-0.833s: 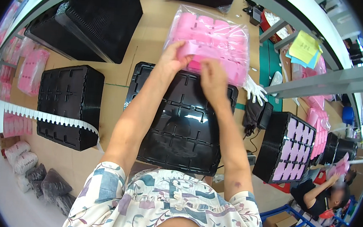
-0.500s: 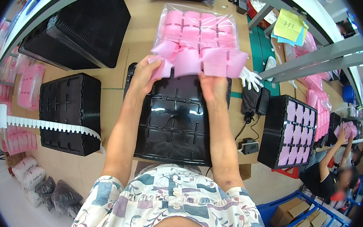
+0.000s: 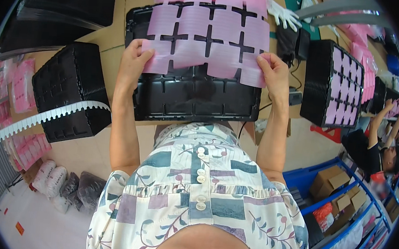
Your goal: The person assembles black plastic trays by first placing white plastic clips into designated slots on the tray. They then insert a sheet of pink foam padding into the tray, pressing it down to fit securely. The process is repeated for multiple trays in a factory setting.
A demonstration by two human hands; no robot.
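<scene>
The left hand point(image 3: 133, 63) pinches the near left corner of the pink sheet point(image 3: 209, 36). The right hand point(image 3: 273, 73) pinches the near right corner. Both hands are closed tight on the sheet's edge. The sheet has many square pads with cross-shaped gaps between them. It lies flat over the far half of the black tray point(image 3: 197, 96), and its long side runs from hand to hand. The near half of the tray is bare. The tray sits on the table point(image 3: 107, 51), just in front of the person. Both hands are equally close to the tray.
</scene>
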